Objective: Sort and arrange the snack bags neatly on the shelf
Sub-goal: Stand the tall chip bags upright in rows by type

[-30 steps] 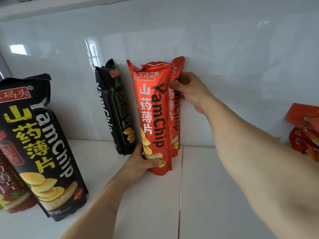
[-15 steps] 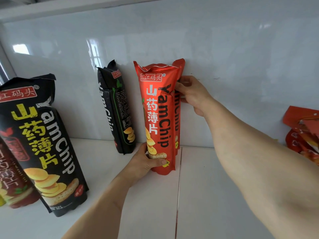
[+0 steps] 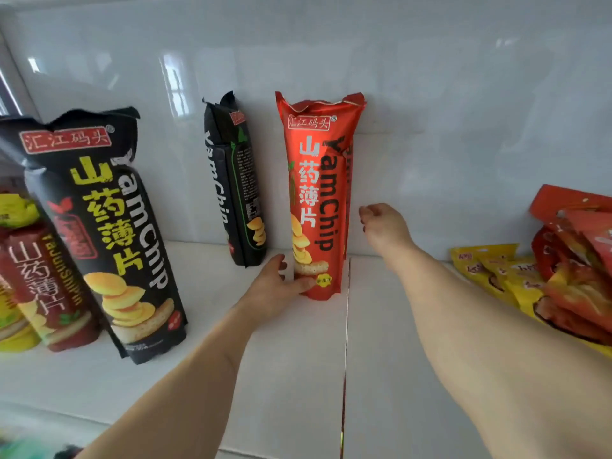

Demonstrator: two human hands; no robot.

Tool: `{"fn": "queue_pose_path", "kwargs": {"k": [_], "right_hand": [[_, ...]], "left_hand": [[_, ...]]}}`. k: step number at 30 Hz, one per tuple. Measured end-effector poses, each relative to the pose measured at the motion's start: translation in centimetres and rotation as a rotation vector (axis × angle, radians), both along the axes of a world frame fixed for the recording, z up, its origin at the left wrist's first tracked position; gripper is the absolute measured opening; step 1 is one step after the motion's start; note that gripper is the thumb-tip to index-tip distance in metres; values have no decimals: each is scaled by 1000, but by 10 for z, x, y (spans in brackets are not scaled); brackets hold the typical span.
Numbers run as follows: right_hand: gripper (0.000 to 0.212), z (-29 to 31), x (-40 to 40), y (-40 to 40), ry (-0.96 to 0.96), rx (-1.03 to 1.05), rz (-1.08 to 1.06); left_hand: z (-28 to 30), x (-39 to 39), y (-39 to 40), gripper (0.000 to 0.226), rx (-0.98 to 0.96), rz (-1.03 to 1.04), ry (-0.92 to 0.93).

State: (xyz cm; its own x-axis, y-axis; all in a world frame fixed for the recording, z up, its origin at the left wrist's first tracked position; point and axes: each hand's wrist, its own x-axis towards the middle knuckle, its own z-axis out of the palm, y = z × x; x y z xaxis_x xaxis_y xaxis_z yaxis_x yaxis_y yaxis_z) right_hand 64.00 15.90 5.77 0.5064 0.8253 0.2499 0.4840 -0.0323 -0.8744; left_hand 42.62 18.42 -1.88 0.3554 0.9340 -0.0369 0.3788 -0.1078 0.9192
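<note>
A tall red YamChip bag [image 3: 318,193] stands upright on the white shelf [image 3: 298,376] against the back wall. A second red bag [image 3: 349,193] stands right behind it, showing only a sliver. My left hand [image 3: 276,288] grips the front bag's bottom, thumb across its front. My right hand [image 3: 381,226] hovers to the right of the bags with fingers loosely curled, holding nothing and touching neither bag. A black YamChip bag [image 3: 238,180] leans on the wall to the left.
A large black YamChip bag [image 3: 99,226] stands at the front left, with a dark red bag [image 3: 43,286] and a yellow bag [image 3: 13,210] beside it. At the right lie yellow packets [image 3: 490,270] and a heap of red packets [image 3: 579,260].
My right hand let go of the bags' upper part and dropped lower to the right. The front red bag now stands squarely in front of the rear one. My left hand keeps its hold.
</note>
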Motion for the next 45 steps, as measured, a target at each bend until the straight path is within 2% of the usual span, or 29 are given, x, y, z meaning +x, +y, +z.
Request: {"fn": "queue_pose_path", "kwargs": {"k": [3, 5, 8, 11, 14, 17, 19, 21, 23, 26, 30, 33, 37, 42, 45], "right_hand": [[27, -33, -27, -33, -217, -179, -147], [24, -44, -53, -56, -348, -227, -192], [25, -54, -102, -80, -526, -190, -208], [25, -51, -149, -91, -590, -111, -187], [24, -31, -186, -93, -553, -24, -111], [27, -5, -208, -85, -468, 32, -21], [30, 13, -217, -78, -421, 78, 19], [33, 27, -221, -65, -386, 105, 28], [38, 40, -222, -47, -349, 110, 37], [47, 58, -222, -17, -283, 113, 53], [57, 72, -210, 29, -165, 158, 74], [82, 74, -198, 66, -98, 204, 31], [104, 80, -196, 96, -53, 263, -21], [110, 78, -200, 115, -87, 238, 51], [103, 74, -199, 123, -116, 221, 36]], "left_hand": [[10, -16, -14, 70, 226, 73, 303], [17, -31, -28, 56, 414, 73, 517], [19, -62, -53, 42, 686, 49, 658], [17, -97, -71, 28, 959, 64, 532], [19, -129, -82, 15, 1205, 109, 368], [25, -152, -90, 18, 1401, 168, 204], [27, -164, -95, 27, 1469, 338, 91], [25, -172, -93, 50, 1406, 532, -12], [21, -174, -85, 75, 1209, 648, -71], [13, -171, -68, 104, 894, 662, -121], [9, -172, -44, 122, 705, 604, -150], [11, -177, -29, 126, 591, 599, -144], [9, -185, -24, 123, 506, 561, -236], [7, -193, -17, 116, 457, 491, -296], [6, -197, -10, 115, 428, 475, -363]]}}
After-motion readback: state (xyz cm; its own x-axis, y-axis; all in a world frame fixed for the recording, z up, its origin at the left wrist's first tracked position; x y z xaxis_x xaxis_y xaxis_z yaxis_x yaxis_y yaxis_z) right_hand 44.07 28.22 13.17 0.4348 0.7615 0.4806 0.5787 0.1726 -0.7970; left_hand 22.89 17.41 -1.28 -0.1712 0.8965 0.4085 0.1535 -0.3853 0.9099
